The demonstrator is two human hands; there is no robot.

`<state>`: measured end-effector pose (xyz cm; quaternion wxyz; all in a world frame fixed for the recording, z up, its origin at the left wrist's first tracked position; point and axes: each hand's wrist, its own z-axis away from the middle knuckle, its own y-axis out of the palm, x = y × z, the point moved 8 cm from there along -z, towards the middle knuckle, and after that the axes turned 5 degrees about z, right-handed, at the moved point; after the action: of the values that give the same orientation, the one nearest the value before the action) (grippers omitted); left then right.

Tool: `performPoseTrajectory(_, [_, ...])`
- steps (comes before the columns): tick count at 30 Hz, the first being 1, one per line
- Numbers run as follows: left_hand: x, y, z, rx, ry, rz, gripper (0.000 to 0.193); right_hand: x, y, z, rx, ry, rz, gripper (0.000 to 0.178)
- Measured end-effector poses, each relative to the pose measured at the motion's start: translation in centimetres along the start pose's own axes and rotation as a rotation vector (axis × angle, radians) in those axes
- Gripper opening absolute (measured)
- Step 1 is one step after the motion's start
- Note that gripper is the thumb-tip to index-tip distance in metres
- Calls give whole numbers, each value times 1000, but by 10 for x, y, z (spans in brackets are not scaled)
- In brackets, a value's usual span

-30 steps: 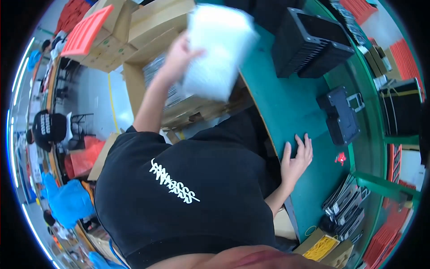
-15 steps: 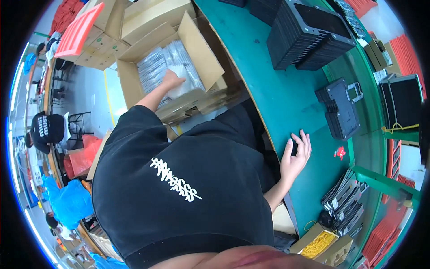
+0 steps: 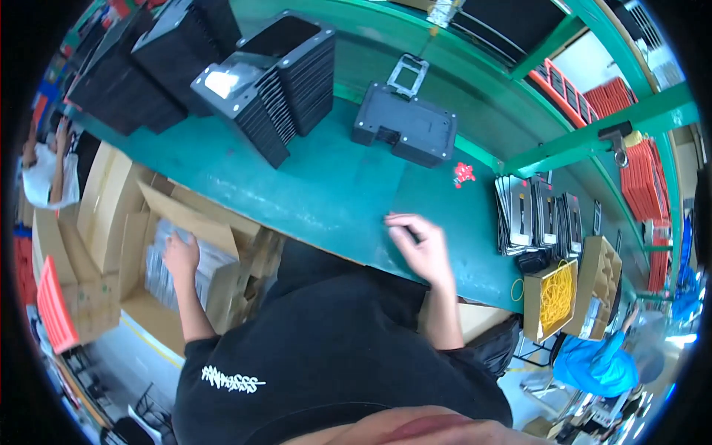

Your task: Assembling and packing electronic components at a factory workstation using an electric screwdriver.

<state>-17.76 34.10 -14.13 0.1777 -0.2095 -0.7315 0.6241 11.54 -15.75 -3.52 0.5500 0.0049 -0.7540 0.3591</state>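
Observation:
My left hand (image 3: pixel 182 256) reaches down into an open cardboard carton (image 3: pixel 137 267) on the left, touching the clear plastic bags (image 3: pixel 165 285) packed inside. Its fingers are blurred, so I cannot make out whether they grip a bag. Over the front part of the green bench, my right hand (image 3: pixel 426 248) hovers with loosely curled fingers and the thumb apart from them. A dark gap shows between thumb and fingers, and I see nothing held there. Beyond it lie a dark grey plastic case (image 3: pixel 406 122) and a small red item (image 3: pixel 463 174).
Tall stacks of black plastic parts (image 3: pixel 297 67) stand at the bench's back left. Flat dark panels (image 3: pixel 515 215) lean at the right, near a box of yellow cords (image 3: pixel 556 297). A green metal frame (image 3: pixel 578 144) crosses the back right. Another person (image 3: pixel 52 174) is at far left.
My view has swung to the right, so the bench now spreads across the middle and the carton sits lower left. My left hand remains in the carton, my right hand over the bench.

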Motion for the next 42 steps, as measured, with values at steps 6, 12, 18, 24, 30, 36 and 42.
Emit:
performPoseTrajectory(6, [-246, -167, 57, 390, 769, 1262, 20, -8, -139, -84, -441, 52, 148, 16])
performPoseTrajectory(12, [-416, -171, 4, 168, 964, 1344, 96, -15, -100, -260, -116, -183, 605, 22])
performPoseTrajectory(18, [-478, -113, -33, 315, 1100, 1366, 122, -69, -40, -361, 87, -34, 959, 27])
performPoseTrajectory(24, [-476, -108, -24, 406, 1120, 1294, 127, -91, -7, -397, 118, 25, 1328, 29])
performPoseTrajectory(30, [-462, -131, -8, 485, 1229, 1128, 133, -90, -59, -385, 80, 239, 1176, 30])
performPoseTrajectory(36, [-463, -142, 0, 480, 1293, 1186, 139, -76, -166, -284, -148, 442, 872, 34])
performPoseTrajectory(42, [-462, -135, -3, 422, 1278, 1284, 141, 10, -101, -166, -139, 331, 748, 24])
